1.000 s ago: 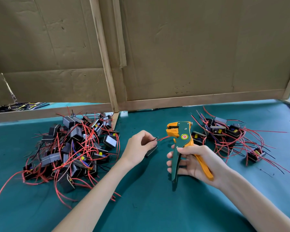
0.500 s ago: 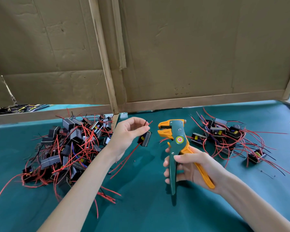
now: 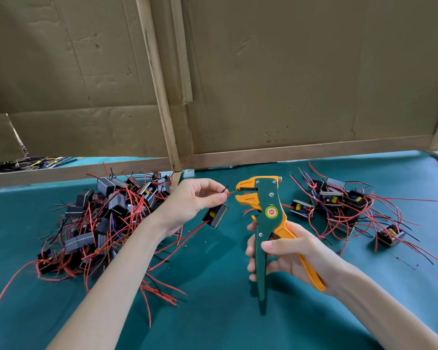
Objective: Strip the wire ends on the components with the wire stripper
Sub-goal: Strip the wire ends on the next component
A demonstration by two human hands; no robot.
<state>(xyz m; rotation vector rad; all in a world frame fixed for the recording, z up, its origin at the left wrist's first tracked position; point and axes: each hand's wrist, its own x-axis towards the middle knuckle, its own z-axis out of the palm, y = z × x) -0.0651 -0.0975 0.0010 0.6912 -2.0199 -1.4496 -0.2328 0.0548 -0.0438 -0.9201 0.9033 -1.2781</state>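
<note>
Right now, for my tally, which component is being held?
The black component dangling under the left hand, which pinches its wires; all others lie on the table.

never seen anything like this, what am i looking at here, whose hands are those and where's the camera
No machine here: these are a person's two bare hands, seen from a camera worn on their head, looking forward and down. The right hand grips a green and orange stripper, jaws open. The left hand pinches a red wire of a small black component that hangs below the fingers; the wire's end points at the jaws. On the green table lie two heaps of such components with red and black wires: a big pile on the left, a smaller pile on the right. Cardboard stands behind.
</note>
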